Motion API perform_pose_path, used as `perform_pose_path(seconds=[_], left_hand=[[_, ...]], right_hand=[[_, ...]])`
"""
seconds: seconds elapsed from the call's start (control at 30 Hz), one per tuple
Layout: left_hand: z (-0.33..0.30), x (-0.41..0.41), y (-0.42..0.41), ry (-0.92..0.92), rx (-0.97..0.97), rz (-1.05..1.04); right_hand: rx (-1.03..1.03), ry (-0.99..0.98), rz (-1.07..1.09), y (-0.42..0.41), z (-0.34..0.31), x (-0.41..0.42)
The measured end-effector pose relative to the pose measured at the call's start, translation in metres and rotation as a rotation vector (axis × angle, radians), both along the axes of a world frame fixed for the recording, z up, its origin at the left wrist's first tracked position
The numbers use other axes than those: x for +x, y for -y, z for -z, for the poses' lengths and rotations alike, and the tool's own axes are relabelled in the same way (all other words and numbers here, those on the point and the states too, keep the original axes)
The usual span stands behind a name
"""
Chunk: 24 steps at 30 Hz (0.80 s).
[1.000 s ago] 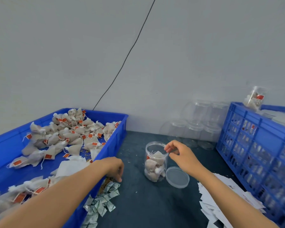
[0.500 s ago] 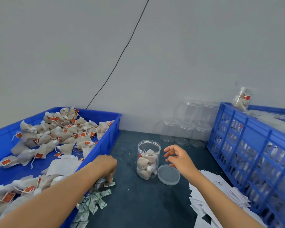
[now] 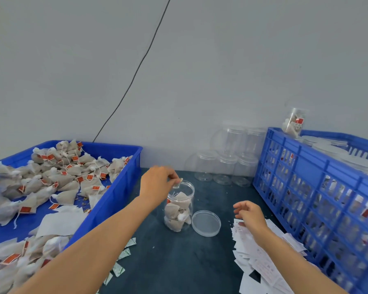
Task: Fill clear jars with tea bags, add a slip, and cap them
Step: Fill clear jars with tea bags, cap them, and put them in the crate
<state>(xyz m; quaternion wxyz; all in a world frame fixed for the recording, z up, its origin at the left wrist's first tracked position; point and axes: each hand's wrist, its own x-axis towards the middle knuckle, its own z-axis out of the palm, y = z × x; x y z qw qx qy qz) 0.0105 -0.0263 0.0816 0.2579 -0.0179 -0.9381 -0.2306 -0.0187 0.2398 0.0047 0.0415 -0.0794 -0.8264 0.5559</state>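
Two blue bins flank my bench: tea-bag tray [image 3: 123, 188] left, crate [image 3: 306, 172] right. Between them stands the clear jar [image 3: 179, 206], lid [image 3: 206, 223] touching. My left hand [image 3: 157, 183] pinches a small packet [image 3: 177, 184] over its mouth; my right hand [image 3: 250, 215] hovers loose-fingered above the slips [image 3: 261, 264].

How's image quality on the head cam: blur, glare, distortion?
Head view: soft, even light, faint shadows; left hand motion-blurred at the knuckles over the open jar; the empty jars by the wall look hazy; wide-angle bending shows on the blue crate; no harsh glare.
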Motion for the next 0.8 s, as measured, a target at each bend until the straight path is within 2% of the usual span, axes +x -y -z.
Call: perform_pose_path(seconds=[0.07,0.1,0.2,0.33,0.47,0.8], left_hand=[[0.01,-0.003,-0.002,0.019,-0.111,0.018],[0.013,-0.005,-0.001,0.025,-0.105,0.029],[0.017,-0.006,0.006,0.081,0.076,0.086],[0.024,-0.009,0.011,0.274,0.335,0.212],[0.042,-0.009,0.008,0.387,0.39,0.285],[0.061,-0.015,0.005,0.347,0.561,0.278]], right_hand=[[-0.002,-0.012,0.025,-0.011,0.008,0.001],[0.027,-0.019,0.032,-0.016,0.009,0.002],[0.192,-0.032,0.016,-0.032,0.01,0.001],[0.482,0.061,-0.137,-0.041,0.012,-0.005],[0.779,0.174,-0.232,-0.034,0.013,-0.008],[0.815,0.015,-0.139,-0.035,0.0,-0.009]])
